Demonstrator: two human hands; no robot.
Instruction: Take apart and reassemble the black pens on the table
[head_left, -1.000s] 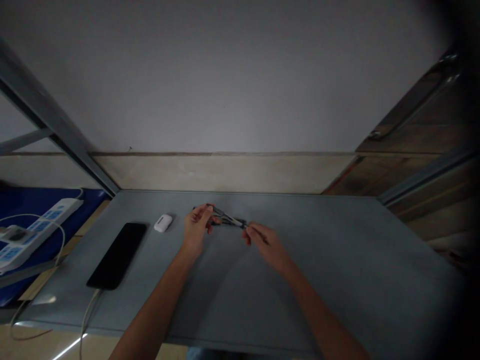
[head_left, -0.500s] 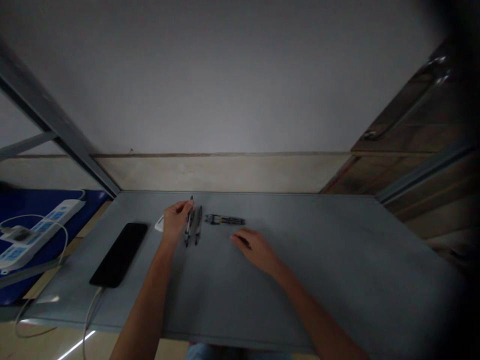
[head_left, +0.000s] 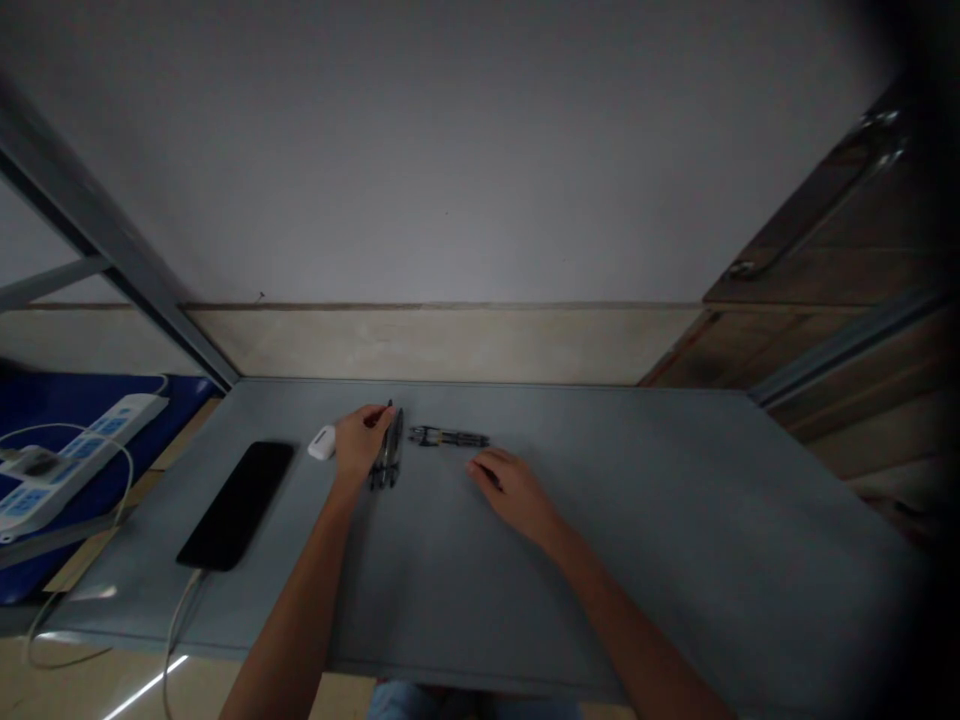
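My left hand (head_left: 363,438) pinches a black pen (head_left: 389,405) near its far end, thumb and fingers closed on it. This pen lies alongside other slim dark pens (head_left: 397,450) pointing away from me on the grey table. To their right, a small group of pens (head_left: 450,437) lies crosswise, side by side. My right hand (head_left: 514,490) rests on the tabletop just below that group, fingers curled in, apart from the pens. A dark gap shows between its thumb and fingers, and I see nothing sticking out of it.
A white earbud case (head_left: 322,443) sits left of my left hand. Farther left lies a black phone (head_left: 238,506) with a white cable. Beyond the edge of the grey table (head_left: 675,540), a white power strip (head_left: 82,465) rests on a blue surface. Behind stands a wall (head_left: 450,200).
My left hand has moved slightly right, bringing its pen closer against the upright pens and uncovering more of the earbud case. My right hand has shifted only a little to the right.
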